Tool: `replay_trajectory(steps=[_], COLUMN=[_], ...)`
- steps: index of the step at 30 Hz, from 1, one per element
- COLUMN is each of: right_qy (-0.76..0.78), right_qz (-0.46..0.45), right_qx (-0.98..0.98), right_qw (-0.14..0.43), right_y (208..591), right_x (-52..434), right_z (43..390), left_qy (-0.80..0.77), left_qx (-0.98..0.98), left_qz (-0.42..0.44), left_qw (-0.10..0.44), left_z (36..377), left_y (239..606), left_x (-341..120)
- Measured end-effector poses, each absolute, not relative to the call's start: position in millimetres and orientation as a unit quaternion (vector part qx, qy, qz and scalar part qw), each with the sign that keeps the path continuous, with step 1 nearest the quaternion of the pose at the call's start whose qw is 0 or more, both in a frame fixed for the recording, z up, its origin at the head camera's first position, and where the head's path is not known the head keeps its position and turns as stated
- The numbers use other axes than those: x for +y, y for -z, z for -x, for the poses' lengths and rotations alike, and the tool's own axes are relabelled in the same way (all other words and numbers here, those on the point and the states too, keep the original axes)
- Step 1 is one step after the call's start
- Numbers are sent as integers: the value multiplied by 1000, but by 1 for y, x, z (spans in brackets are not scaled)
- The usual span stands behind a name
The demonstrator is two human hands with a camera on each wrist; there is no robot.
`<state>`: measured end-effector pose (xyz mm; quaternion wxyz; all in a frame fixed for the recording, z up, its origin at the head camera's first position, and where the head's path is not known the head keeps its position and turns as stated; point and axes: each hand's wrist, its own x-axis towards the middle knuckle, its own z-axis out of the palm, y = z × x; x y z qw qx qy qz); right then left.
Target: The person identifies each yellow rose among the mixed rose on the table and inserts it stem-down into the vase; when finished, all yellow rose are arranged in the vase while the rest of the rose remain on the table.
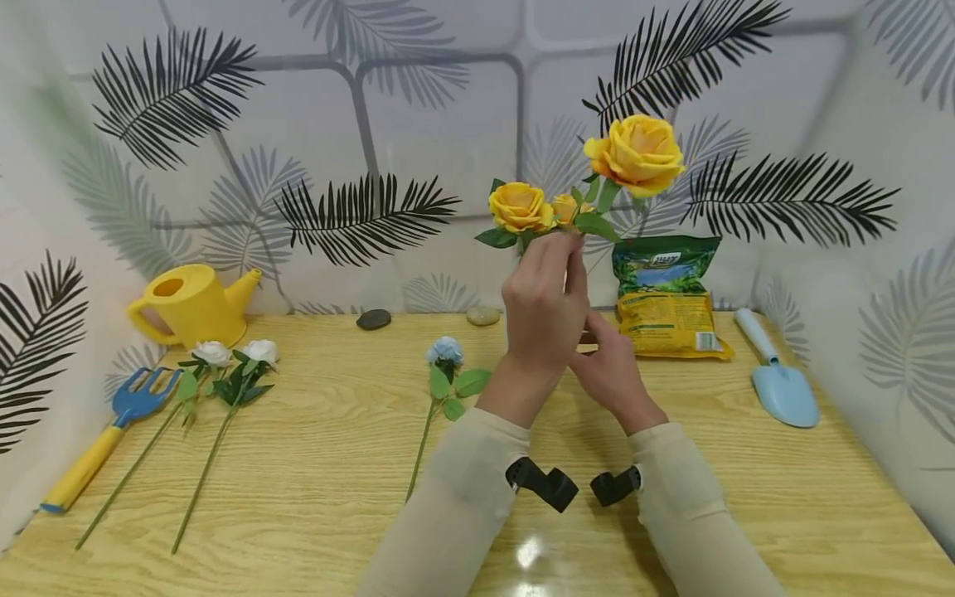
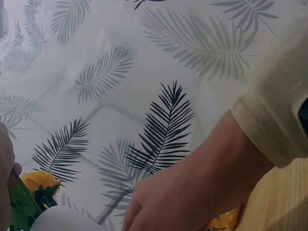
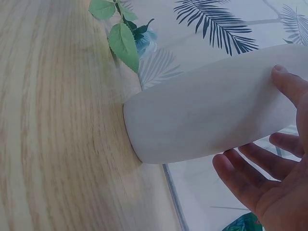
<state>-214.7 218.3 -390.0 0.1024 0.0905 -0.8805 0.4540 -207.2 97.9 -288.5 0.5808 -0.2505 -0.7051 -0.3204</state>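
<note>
My left hand point(image 1: 548, 286) is raised above the table and pinches the stems of a bunch of yellow roses point(image 1: 637, 153), just under the leaves. The blooms stand upright in front of the wall. Below and to the right, my right hand point(image 1: 608, 369) is beside a white vase point(image 3: 207, 106) that stands on the wooden table point(image 1: 298, 464). Its thumb point(image 3: 288, 82) touches the vase wall, while the other fingers stay relaxed and apart from it. In the head view my left hand and wrist hide the vase. The vase's top point(image 2: 62, 219) shows under a yellow rose point(image 2: 41, 180).
A blue rose point(image 1: 445, 351) lies left of my hands, two white roses point(image 1: 212, 352) further left. A yellow watering can point(image 1: 190, 305) and blue hand fork point(image 1: 134, 398) sit far left. A soil bag point(image 1: 667, 298), a blue trowel point(image 1: 779, 385) and two stones point(image 1: 373, 318) are at the back.
</note>
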Motion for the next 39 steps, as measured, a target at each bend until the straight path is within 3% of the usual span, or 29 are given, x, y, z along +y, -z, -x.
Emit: replay_trajectory(steps=[6,19,27,39], right_qy=[-457,-455,-457,-446], right_qz=[-90,-117,-111,-129], right_qx=[-880,-872,-873,-871], right_qw=[96,138,128,160], right_y=[389,392,391,393], right_x=[218,219,218,218], right_z=[215,214,214,215], left_qy=[327,331,328,329], left_qx=[-704,-713,-714,-716], left_qz=[245,236,242,254], left_qw=[581,572,569,561], left_z=[208,218,221,222], left_y=[299,311,312,310], left_x=[98,103,101,102])
